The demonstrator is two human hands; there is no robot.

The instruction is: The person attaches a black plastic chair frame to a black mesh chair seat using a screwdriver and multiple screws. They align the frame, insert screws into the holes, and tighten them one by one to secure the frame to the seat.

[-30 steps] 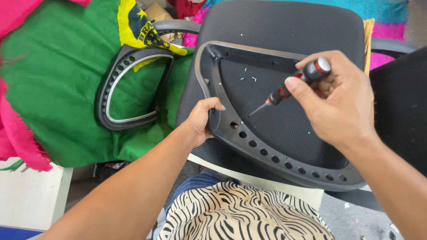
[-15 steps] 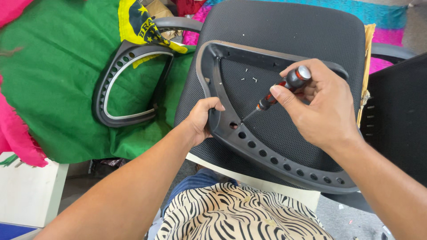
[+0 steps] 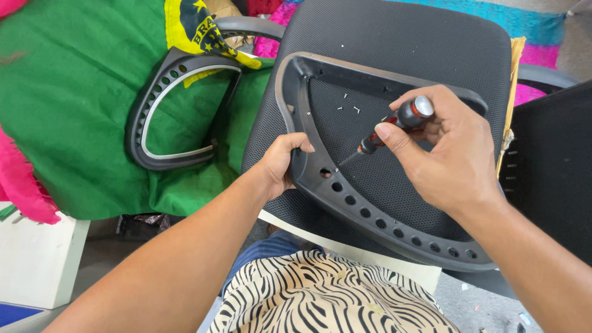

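Note:
A dark grey plastic frame (image 3: 382, 223) with a row of round holes lies on the black mesh seat of an office chair (image 3: 401, 43). My left hand (image 3: 282, 161) grips the frame's left edge. My right hand (image 3: 445, 148) holds a small screwdriver (image 3: 387, 131) with a red and black handle and silver cap. Its tip points down-left and rests at the frame's inner rim near the first holes. Several tiny pale staples (image 3: 349, 108) lie on the mesh inside the frame.
A second grey holed frame (image 3: 143, 120) lies on green cloth (image 3: 68, 111) to the left, beside a yellow printed cloth (image 3: 196, 28). Pink cloth (image 3: 18, 185) hangs at the left edge. Another black mesh panel (image 3: 552, 166) stands at the right. Zebra-print fabric (image 3: 320, 296) is below.
My right hand has brought the screwdriver leftward and lower, so its tip now meets the frame's inner rim. My left hand keeps its grip on the frame.

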